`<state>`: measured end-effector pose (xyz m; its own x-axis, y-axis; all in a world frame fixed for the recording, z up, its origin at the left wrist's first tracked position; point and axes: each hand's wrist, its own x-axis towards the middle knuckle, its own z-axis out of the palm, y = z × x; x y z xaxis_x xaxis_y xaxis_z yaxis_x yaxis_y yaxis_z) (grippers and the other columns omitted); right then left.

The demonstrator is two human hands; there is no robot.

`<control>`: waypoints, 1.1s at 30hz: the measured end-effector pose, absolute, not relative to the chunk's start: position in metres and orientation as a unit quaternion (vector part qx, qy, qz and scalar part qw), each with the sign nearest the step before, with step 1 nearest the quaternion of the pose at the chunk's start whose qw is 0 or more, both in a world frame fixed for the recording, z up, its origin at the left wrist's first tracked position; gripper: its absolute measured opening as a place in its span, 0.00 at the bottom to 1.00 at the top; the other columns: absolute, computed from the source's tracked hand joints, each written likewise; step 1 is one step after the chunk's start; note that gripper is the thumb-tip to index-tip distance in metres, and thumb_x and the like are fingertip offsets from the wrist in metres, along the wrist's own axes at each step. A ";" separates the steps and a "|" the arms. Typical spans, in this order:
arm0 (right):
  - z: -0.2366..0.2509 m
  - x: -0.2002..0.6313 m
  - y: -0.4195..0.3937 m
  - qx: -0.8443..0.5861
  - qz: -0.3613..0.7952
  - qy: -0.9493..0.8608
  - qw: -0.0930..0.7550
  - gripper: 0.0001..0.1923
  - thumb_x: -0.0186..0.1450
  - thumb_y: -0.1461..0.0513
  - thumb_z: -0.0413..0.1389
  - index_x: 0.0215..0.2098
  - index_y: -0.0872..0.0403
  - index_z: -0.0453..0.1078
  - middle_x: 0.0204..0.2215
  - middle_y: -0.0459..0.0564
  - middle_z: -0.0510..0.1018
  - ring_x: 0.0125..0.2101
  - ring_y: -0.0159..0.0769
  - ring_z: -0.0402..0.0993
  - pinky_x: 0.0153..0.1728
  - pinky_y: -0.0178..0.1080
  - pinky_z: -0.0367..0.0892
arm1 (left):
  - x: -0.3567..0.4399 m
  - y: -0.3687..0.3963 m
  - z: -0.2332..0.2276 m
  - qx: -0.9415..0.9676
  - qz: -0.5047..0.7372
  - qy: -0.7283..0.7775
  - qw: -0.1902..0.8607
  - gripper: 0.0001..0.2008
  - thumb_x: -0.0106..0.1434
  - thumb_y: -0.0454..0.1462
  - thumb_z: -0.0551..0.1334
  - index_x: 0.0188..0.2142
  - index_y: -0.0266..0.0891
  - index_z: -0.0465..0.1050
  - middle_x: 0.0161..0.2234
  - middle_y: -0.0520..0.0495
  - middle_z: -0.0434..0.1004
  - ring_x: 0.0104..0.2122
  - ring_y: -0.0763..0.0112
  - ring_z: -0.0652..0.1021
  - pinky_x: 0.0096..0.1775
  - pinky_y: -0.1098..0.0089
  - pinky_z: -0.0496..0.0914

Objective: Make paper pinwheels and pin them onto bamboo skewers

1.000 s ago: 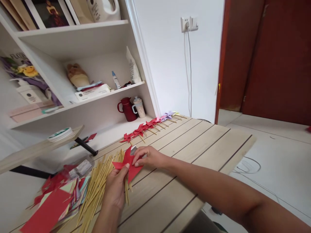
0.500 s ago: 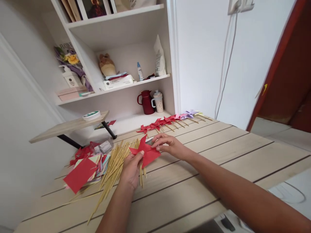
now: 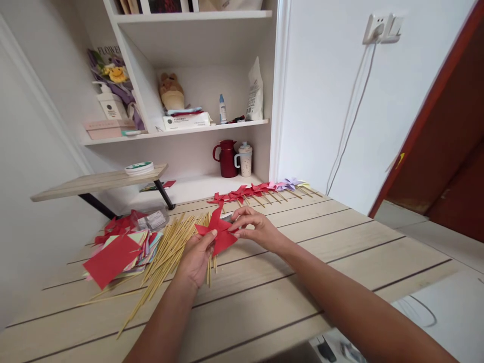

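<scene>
Holding a red paper pinwheel [image 3: 218, 233] just above the desk [image 3: 302, 262], the left hand [image 3: 196, 257] pinches its lower left blade between thumb and fingers, with the thumb pressed on the front of the paper. The right hand [image 3: 254, 229] meets the pinwheel from the right, its fingers curled and its fingertips pinching at the centre and right blade; a small grey thing shows at the fingertips, too hidden to name. The pinwheel sits between the two hands, over the near end of a loose bundle of bamboo sticks [image 3: 166, 254] that lies fanned across the pale wooden planks.

Left of the sticks lies a heap of coloured paper squares [image 3: 124, 249], with a large red square [image 3: 109, 259] on top and a small clear packet [image 3: 151, 220] at the far edge of the heap. Beyond the hands, along the back edge of the desk, a row of finished pinwheels on sticks [image 3: 260, 190] runs from red ones on the left to pink, purple and yellow on the right.

Behind the desk stands a white shelf unit [image 3: 196, 55]. Its low compartment holds a dark red jug [image 3: 227, 158] just beside a speckled mug with a lid [image 3: 244, 160]. The shelf above carries a plush toy [image 3: 171, 91], a flat white box [image 3: 186, 121], a small glue bottle [image 3: 222, 108] and a white pouch [image 3: 255, 91]. On the right wall a white cable [image 3: 348, 126] hangs from a socket [image 3: 381, 27].
</scene>
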<state>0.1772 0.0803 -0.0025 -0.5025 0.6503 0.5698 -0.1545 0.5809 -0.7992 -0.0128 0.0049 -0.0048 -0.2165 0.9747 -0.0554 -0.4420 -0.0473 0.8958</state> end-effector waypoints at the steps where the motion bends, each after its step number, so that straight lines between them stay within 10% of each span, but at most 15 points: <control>1: -0.002 0.177 0.080 -0.163 0.425 -0.756 0.470 0.10 0.58 0.50 0.70 0.36 0.42 0.84 0.44 0.50 0.70 0.46 0.41 0.71 0.49 0.46 0.71 | -0.012 0.004 -0.005 0.317 0.652 0.425 0.543 0.17 0.46 0.37 0.78 0.36 0.32 0.81 0.35 0.39 0.86 0.35 0.65 0.83 0.43 0.68 0.76; 33: 0.007 0.190 0.076 -0.159 0.415 -0.769 0.460 0.06 0.65 0.52 0.65 0.38 0.41 0.83 0.60 0.47 0.68 0.59 0.44 0.68 0.65 0.53 0.62 | -0.015 0.001 0.001 0.335 0.644 0.417 0.547 0.19 0.46 0.38 0.77 0.37 0.32 0.81 0.36 0.40 0.85 0.37 0.64 0.82 0.47 0.66 0.75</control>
